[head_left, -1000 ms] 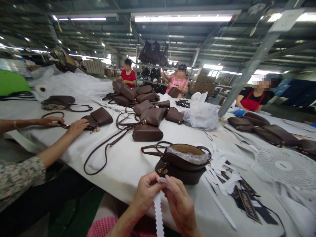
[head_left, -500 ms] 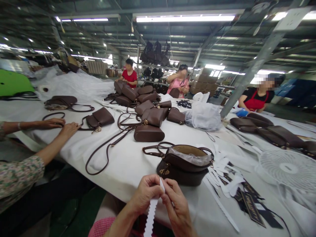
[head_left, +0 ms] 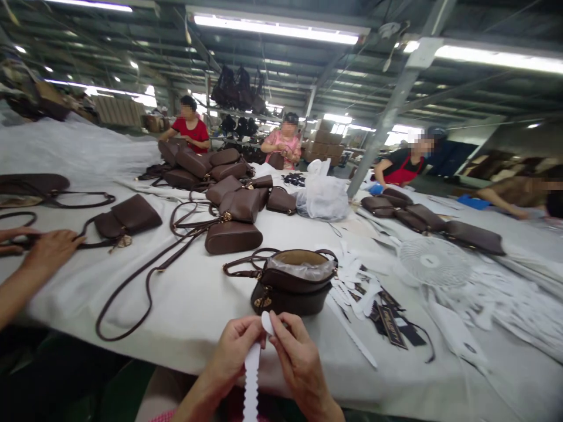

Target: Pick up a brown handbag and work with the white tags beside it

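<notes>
Between my hands is a white strip with a scalloped edge [head_left: 251,384], its rounded upper end raised and its tail hanging below the table edge. My left hand [head_left: 235,346] pinches the strip just under that end. The thumb and fingers of my right hand [head_left: 295,346] are closed on the rounded tip. Right behind my hands stands an open dark brown handbag [head_left: 292,299], with clear plastic inside its tan-lined mouth and a gold charm on its front.
Brown handbags [head_left: 237,205] are piled mid-table, straps trailing left. White strips and black tags [head_left: 389,325] lie to the right, near a white fan [head_left: 433,261]. A co-worker's hand [head_left: 53,252] holds a bag strap at left. A metal post [head_left: 382,129] rises behind the table.
The view has swung to the right, so the table's contents sit further left. The strip's rounded end now shows more fully between my hands. At left, the co-worker's hands remain on the strap.
</notes>
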`<action>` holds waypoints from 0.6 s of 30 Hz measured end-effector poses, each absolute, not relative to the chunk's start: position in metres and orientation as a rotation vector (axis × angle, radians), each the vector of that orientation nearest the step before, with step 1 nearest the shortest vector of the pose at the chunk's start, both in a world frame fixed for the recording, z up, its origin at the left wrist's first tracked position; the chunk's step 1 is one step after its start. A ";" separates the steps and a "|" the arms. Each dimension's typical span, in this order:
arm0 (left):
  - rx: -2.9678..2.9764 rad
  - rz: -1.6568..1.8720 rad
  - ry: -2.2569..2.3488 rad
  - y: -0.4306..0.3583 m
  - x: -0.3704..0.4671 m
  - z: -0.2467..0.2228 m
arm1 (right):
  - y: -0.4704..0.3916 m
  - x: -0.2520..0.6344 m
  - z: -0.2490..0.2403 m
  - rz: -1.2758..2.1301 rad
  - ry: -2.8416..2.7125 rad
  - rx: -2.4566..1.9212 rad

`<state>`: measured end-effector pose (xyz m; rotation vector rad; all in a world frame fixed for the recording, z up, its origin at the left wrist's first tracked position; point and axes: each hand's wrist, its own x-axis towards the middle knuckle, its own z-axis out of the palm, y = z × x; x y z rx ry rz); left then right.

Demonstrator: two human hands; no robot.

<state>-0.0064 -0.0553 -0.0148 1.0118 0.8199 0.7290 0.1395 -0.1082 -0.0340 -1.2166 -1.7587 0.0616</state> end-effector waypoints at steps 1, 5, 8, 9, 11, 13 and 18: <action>1.035 0.715 0.823 -0.055 -0.007 -0.015 | -0.110 0.142 -0.032 0.031 -1.762 -1.233; 1.170 0.662 0.838 -0.049 -0.007 -0.017 | -0.116 0.144 -0.028 -0.070 -1.784 -1.266; 1.310 0.696 0.854 -0.048 -0.006 -0.018 | -0.120 0.143 -0.030 -0.102 -1.796 -1.270; 1.328 0.719 0.856 -0.049 -0.004 -0.017 | -0.121 0.143 -0.030 -0.096 -1.794 -1.268; 1.316 0.748 0.844 -0.052 -0.001 -0.014 | -0.123 0.143 -0.029 -0.039 -1.763 -1.253; 1.263 0.722 0.790 -0.053 0.004 -0.011 | -0.127 0.143 -0.025 0.102 -1.687 -1.246; 1.134 0.424 0.591 -0.043 0.018 -0.020 | -0.139 0.146 -0.012 0.357 -1.500 -1.270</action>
